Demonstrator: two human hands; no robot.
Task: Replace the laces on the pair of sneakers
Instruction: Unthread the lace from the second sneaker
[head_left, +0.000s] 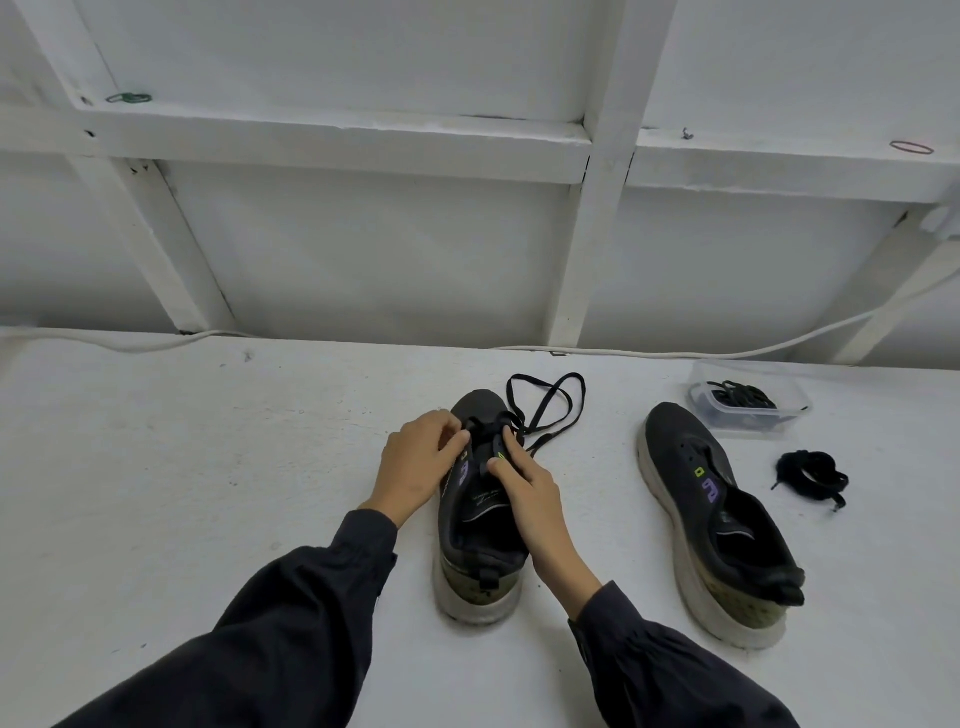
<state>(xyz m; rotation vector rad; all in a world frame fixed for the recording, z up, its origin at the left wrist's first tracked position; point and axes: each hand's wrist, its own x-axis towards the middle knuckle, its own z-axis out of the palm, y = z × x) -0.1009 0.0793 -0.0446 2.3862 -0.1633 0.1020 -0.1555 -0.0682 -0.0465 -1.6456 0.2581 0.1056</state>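
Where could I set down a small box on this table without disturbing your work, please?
The table is bare across the stretch left of the left sneaker, and a lane lies open between it and the right sneaker. The far right is crowded: the tub, the coiled lace, and the looped lace beyond the left sneaker's toe.

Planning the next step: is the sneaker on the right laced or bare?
Bare: the right sneaker shows empty eyelets with no lace across its tongue; a coiled lace lies beside it.
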